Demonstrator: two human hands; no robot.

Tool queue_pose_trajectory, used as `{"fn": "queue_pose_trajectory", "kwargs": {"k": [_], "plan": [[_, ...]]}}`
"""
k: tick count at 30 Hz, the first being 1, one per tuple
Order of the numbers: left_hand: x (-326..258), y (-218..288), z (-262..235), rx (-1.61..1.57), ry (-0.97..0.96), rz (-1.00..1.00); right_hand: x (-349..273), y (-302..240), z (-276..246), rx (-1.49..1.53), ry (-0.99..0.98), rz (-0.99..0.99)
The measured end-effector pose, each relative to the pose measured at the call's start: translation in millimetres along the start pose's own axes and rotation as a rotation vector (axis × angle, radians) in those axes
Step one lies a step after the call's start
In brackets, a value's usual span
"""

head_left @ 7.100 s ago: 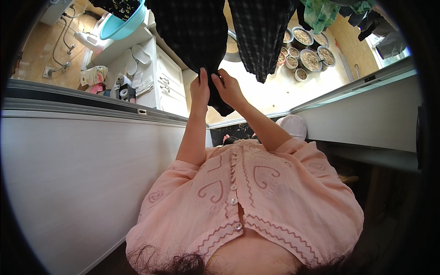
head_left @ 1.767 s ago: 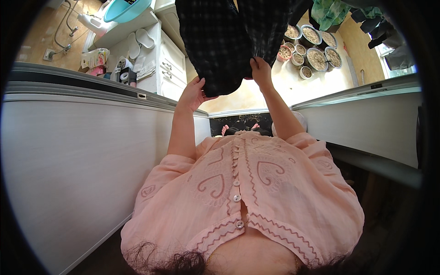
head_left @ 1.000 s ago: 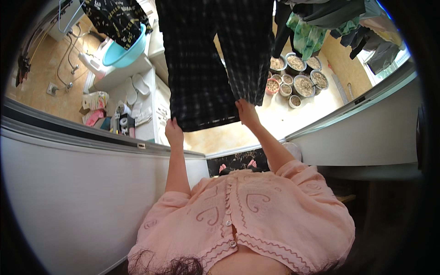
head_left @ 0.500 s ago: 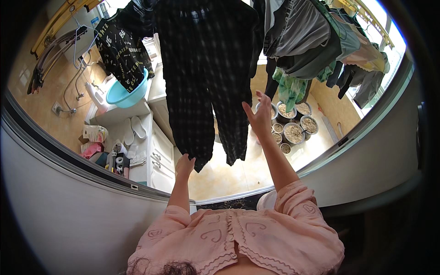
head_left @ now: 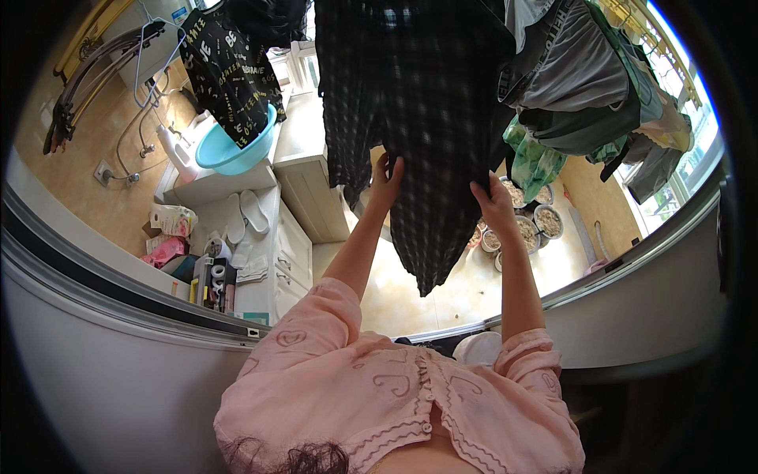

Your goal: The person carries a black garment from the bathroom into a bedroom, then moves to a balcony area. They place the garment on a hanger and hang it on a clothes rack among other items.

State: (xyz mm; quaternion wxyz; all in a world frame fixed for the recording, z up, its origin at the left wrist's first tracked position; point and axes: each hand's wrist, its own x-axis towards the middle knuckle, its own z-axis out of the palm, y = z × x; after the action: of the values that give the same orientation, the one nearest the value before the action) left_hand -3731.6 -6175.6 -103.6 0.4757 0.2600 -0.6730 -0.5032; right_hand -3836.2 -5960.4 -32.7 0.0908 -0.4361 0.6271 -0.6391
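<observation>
A pair of black checked trousers (head_left: 434, 189) hangs in front of me, its upper part running out of the top of the picture. My left hand (head_left: 386, 183) is closed at the inner edge of the right-hand trouser leg, its fingertips partly hidden by the cloth. At the outer edge of the same leg, my right hand (head_left: 496, 202) grips the fabric, thumb in front and other fingers largely out of sight behind it. The leg tapers to a point below both hands, while the other leg hangs loose to the left.
Grey shorts (head_left: 568, 87) and other laundry hang at the right. To the left, a black printed shirt (head_left: 229, 75) hangs over a light-blue basin (head_left: 237, 154). White slippers (head_left: 253, 212) rest on a cabinet. Several filled pots (head_left: 548, 222) stand on the floor.
My left hand has left the left leg's hem and moved up and right to the other leg. My right hand, open before, has closed on that leg's outer edge. The view has shifted.
</observation>
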Motion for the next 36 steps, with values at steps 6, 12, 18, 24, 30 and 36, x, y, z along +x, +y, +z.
{"fn": "queue_pose_trajectory", "kwargs": {"k": [6,12,18,24,30,36], "plan": [[48.8,8.6,19.2,-0.101,-0.111,-0.078,-8.0,-16.6,7.3,-0.01,0.024,0.105],[22.5,41.5,-13.0,-0.114,-0.349,-0.268,-22.3,-12.6,-16.1,-0.204,0.261,0.079],[-5.6,56.3,-27.1,-0.15,-0.59,-0.463,-19.4,-28.5,18.6,-0.531,0.379,-0.059],[-21.3,82.5,-43.1,0.046,-0.112,-0.149,-16.9,-28.1,-5.5,-0.696,0.353,-0.124],[-43.6,83.3,-25.8,-0.01,0.043,-0.035,-28.1,-30.1,33.8,-0.556,0.498,-0.095],[-41.3,95.8,-68.9,-0.143,0.006,-0.226,-26.4,-47.3,-5.1,-0.385,0.276,-0.059]]}}
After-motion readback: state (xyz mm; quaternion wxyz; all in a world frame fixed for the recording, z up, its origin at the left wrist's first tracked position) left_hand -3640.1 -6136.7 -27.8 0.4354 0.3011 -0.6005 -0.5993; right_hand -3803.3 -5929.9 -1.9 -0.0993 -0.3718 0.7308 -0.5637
